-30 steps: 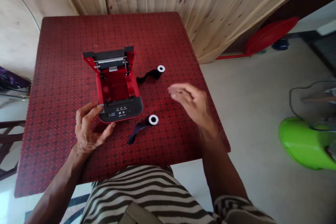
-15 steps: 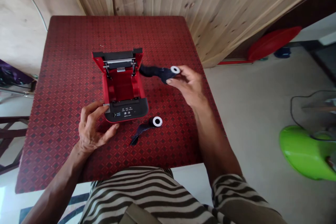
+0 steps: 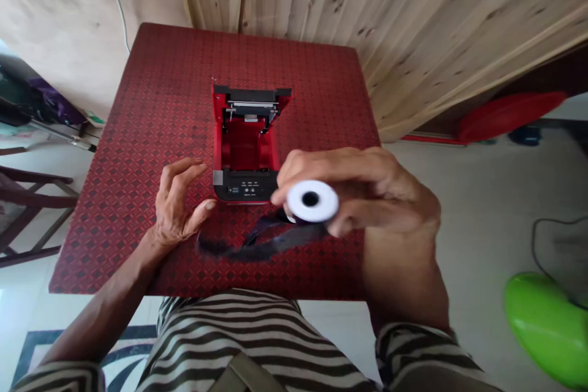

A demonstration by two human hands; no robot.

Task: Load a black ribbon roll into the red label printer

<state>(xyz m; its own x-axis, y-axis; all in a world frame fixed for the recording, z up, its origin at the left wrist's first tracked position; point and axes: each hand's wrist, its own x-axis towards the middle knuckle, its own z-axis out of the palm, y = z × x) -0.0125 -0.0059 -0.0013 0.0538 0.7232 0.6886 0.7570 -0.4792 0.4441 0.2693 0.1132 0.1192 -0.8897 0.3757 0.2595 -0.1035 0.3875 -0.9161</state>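
A small red-and-black printer (image 3: 245, 191) stands on the table with its lid (image 3: 252, 98) raised, and its red paper bay shows nothing inside. My left hand (image 3: 177, 202) rests by the printer's left front corner, fingers and thumb apart, holding nothing. In my right hand (image 3: 367, 190), close to the camera, a small roll (image 3: 325, 199) is pinched between thumb and fingers. Its white end with a dark core hole faces me, and a loose dark strip (image 3: 275, 246) trails left from it. Behind it lies a second roll (image 3: 291, 217), mostly hidden.
A patterned red cloth covers the table (image 3: 114, 153). Wood panelling (image 3: 298, 0) rises behind it. At the left is a dark wooden chair (image 3: 37, 208); on the floor at right stand a green plastic object (image 3: 546, 331) and a red one (image 3: 509, 115).
My right hand has brought its roll from beside the printer's lid toward the camera, its strip swinging along. My left hand has come off the printer's front corner. The view has shifted.
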